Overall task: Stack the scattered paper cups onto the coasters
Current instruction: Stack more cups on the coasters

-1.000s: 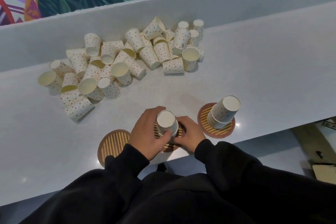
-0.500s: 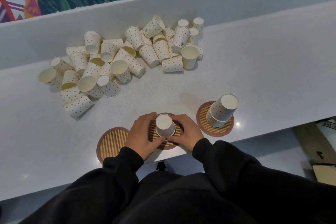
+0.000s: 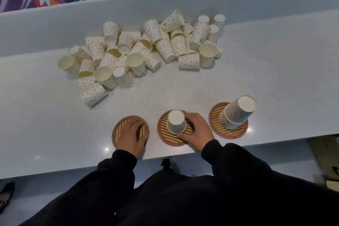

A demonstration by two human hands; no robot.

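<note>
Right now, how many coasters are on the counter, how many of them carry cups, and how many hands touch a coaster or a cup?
Coasters: 3 (left coaster, middle coaster, right coaster)
Coasters carrying cups: 2 (middle stack, right stack)
Hands touching: 2 (left hand lies on the left coaster, right hand at the middle stack)
Total coasters and hands: 5

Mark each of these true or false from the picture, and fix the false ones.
1. The left hand lies flat on the left coaster. True.
2. The right hand lifts a cup off the pile. False: it rests beside the cup on the middle coaster.
3. The right coaster holds an upside-down stack. True.
4. The pile is gone. False: many cups remain.
</note>
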